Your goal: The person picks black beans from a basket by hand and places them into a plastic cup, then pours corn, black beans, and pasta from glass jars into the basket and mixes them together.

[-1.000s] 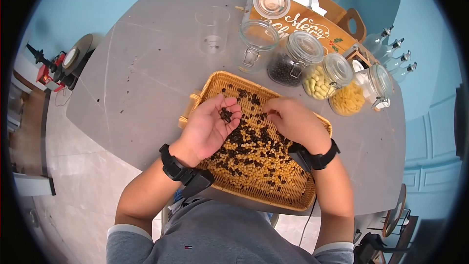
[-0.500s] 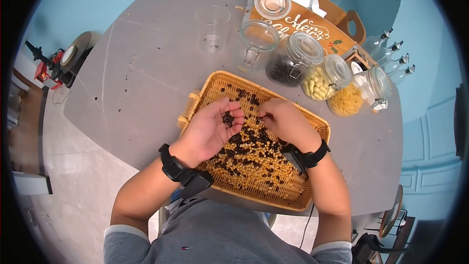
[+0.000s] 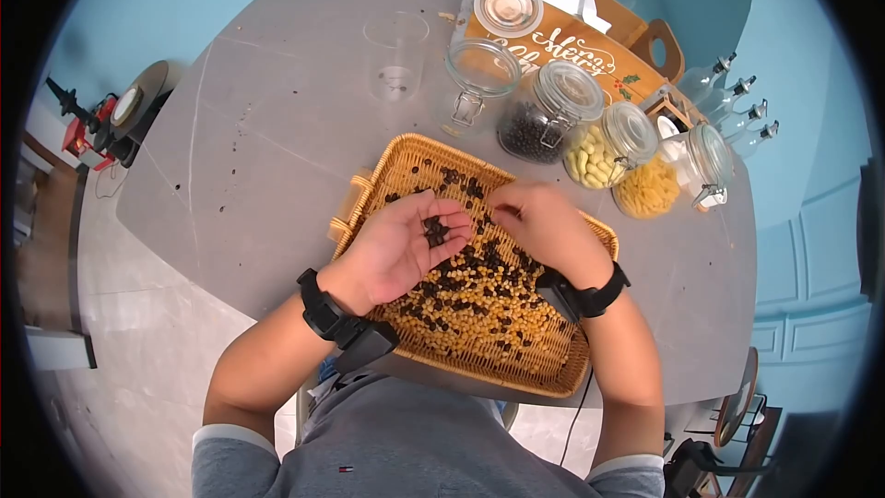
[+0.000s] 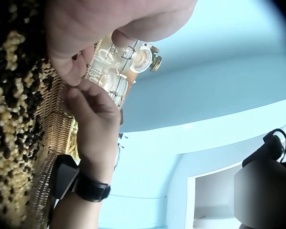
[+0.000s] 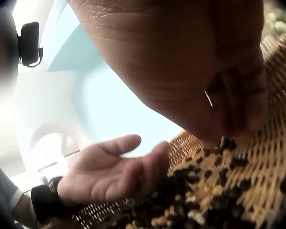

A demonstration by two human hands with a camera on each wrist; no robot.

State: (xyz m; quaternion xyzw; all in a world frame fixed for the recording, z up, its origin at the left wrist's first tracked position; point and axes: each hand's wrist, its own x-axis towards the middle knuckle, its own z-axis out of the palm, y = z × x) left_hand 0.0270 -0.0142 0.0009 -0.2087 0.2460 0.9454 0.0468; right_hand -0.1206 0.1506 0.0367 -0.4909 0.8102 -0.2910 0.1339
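Note:
My left hand [image 3: 396, 244] is palm up over the wicker basket [image 3: 442, 146], carrying a small heap of dark beans [image 3: 435, 231] on its loosely bent fingers. Just to its right, my right hand [image 3: 553, 232] reaches down with thumb and fingers drawn together. In the right wrist view its fingertips [image 5: 214, 138] are right at a cluster of dark beans [image 5: 227, 143] on the weave. Beneath both hands, dark beans lie mixed with yellow, corn-like kernels [image 3: 452, 343]. The left wrist view shows the mix [image 4: 14, 102] close up, and the right hand [image 4: 97, 119] across the basket.
Behind the basket stand a clear cup [image 3: 395, 60], an open glass jar [image 3: 479, 83], and jars of black beans [image 3: 530, 134], pale green pieces [image 3: 590, 164] and yellow pasta [image 3: 648, 189]. A wooden crate [image 3: 604, 46] and glass bottles [image 3: 742, 115] are farther back. Stray beans dot the grey table [image 3: 304, 28].
My left hand has shifted slightly right and its fingers have straightened, with the dark beans still on them. My right hand has come a little left, closer to the left fingertips.

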